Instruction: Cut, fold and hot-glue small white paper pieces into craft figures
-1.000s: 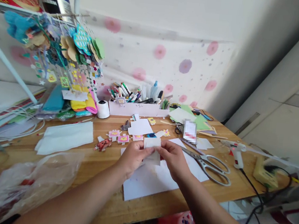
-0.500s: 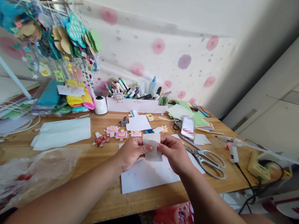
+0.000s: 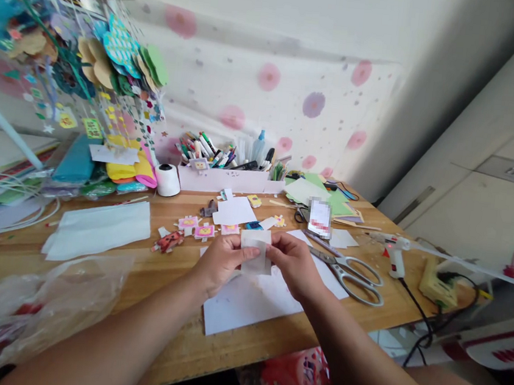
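A small piece of whitish paper (image 3: 255,260) is held upright between both hands. My left hand (image 3: 222,261) pinches its left side, thumb across the front. On the right edge, the fingers of my right hand (image 3: 292,260) close on the same piece. Below the hands, a white sheet (image 3: 244,314) lies on the wooden table. Large metal scissors (image 3: 352,273) rest to the right of my right hand. Several small colourful paper cut-outs (image 3: 204,231) lie beyond my left hand, beside a blank white paper (image 3: 235,211).
A white box (image 3: 221,181) of pens stands at the back. A glue gun (image 3: 397,256) and power strip (image 3: 440,282) are at the right. Folded white sheets (image 3: 97,228), a thread spool (image 3: 168,181) and a clear plastic bag (image 3: 57,294) are at the left, below hanging paper decorations (image 3: 98,62).
The view has shifted slightly. The small paper stands a little straighter between my hands, and both hands keep hold of it.
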Demonstrator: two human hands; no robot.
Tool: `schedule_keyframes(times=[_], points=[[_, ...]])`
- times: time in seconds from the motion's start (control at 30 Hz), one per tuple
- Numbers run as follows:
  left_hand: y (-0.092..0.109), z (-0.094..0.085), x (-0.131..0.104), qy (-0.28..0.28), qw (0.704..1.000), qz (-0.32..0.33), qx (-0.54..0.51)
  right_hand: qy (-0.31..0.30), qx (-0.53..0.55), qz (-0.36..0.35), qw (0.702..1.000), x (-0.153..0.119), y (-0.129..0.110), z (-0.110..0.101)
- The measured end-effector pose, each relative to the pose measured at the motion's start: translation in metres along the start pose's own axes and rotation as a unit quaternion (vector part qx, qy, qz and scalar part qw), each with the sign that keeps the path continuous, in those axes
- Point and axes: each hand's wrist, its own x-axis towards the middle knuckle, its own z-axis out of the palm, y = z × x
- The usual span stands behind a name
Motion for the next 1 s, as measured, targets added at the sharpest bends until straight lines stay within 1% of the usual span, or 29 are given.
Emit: schedule_keyframes(times=[0.1, 0.17, 0.37, 0.5, 0.77, 1.0], points=[[0.0007, 0.0006, -0.0003, 0.019, 1.0, 0.003, 0.005, -0.001, 0.006, 0.006, 1.0, -0.0007, -0.0017, 0.0008], [0.0009, 0.0003, -0.0002, 0.021, 1.0, 0.007, 0.005, -0.004, 0.011, 0.01, 1.0, -0.0003, -0.002, 0.0012], [-0.0001, -0.0009, 0.0005, 0.024, 1.0, 0.013, 0.01, 0.034, -0.076, -0.006, 0.997, 0.0047, 0.0042, 0.0029], [-0.0009, -0.0011, 0.0015, 0.017, 1.0, 0.014, 0.008, 0.037, -0.085, -0.008, 0.996, 0.0064, 0.0043, 0.0035], [0.0005, -0.0009, 0.0007, 0.002, 1.0, 0.021, -0.003, 0.041, -0.066, -0.008, 0.997, 0.0049, 0.0009, 0.0049], [0.0002, -0.0015, -0.0002, 0.009, 0.999, 0.035, -0.013, 0.039, -0.05, -0.014, 0.998, 0.0039, 0.0014, 0.006]])
